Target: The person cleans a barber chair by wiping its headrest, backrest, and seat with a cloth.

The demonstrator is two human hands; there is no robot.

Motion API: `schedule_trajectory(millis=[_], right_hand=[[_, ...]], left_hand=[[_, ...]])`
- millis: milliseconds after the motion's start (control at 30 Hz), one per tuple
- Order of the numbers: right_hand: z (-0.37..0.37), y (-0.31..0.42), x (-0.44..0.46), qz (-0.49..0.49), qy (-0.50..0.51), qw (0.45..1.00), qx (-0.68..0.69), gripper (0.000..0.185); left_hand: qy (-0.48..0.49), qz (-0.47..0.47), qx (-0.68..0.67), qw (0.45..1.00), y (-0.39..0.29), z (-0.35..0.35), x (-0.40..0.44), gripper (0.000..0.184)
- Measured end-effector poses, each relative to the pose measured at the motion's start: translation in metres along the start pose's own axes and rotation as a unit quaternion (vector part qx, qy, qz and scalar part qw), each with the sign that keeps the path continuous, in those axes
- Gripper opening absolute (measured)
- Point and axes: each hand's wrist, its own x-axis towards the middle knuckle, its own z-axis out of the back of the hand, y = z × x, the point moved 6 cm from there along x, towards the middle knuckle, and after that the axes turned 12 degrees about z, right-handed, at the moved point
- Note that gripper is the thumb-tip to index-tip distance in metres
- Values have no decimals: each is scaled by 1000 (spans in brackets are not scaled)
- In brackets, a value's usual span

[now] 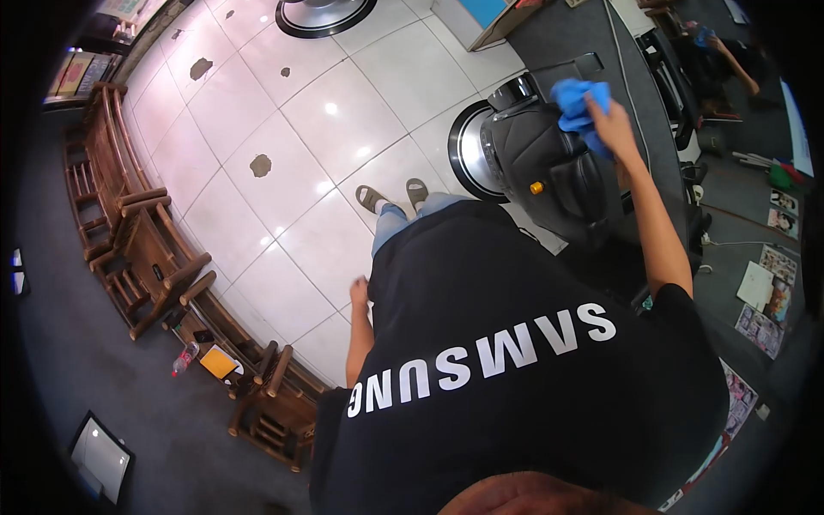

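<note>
My right hand [611, 129] is closed around a crumpled blue cloth [579, 105], held at the upper part of a black padded salon chair [549, 163]. Whether the cloth presses on the chair or hangs just over it, I cannot tell. A small orange-yellow object [536, 188] shows on the chair's dark padding. The chair stands on a round shiny metal base [468, 153]. Down at my side, my left hand [359, 290] hangs with its fingers curled in, and no object shows in it.
Wooden armchairs [142, 249] line the left side. Between them a low table bears an orange item [218, 362] and a clear bottle [184, 359]. Another round chair base [324, 15] stands at the top. Mirrors and a dark counter [571, 69] run along the right; a cable [620, 51] lies there.
</note>
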Motion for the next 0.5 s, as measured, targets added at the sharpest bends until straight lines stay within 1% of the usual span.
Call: schedule_trajectory(millis=[33, 67, 167, 200, 233, 267, 300, 333, 367, 467, 500], right_hand=[[14, 9, -2, -6, -110, 991, 74, 46], [23, 18, -8, -12, -216, 965, 147, 46], [17, 56, -20, 61, -220, 973, 29, 45], [0, 51, -20, 34, -57, 998, -6, 52], [-21, 44, -23, 90, -22, 992, -90, 52], [-47, 32, -29, 146, 12, 974, -172, 54], [-66, 36, -31, 201, 50, 939, -274, 56], [-87, 45, -31, 254, 87, 890, -370, 59], [-97, 44, -23, 227, 89, 888, -391, 57], [-125, 27, 20, 87, 226, 892, -381, 54], [-145, 7, 35, 83, 258, 874, -403, 51]], left_hand=[[26, 97, -81, 992, -14, 5, 23, 47], [23, 87, -174, 981, -36, 13, 42, 46], [7, 29, -192, 981, -129, 56, 62, 46], [-2, 4, -201, 979, -151, 69, 68, 45], [-4, -7, -208, 978, -171, 81, 69, 44], [-7, -19, -215, 976, -190, 90, 66, 44], [-14, -20, -214, 976, -203, 97, 63, 44], [-23, -20, -215, 976, -213, 103, 61, 43], [-34, -21, -216, 976, -220, 107, 56, 43], [-49, -5, -224, 973, -206, 103, 52, 42], [-53, 12, -229, 972, -192, 95, 53, 42]])
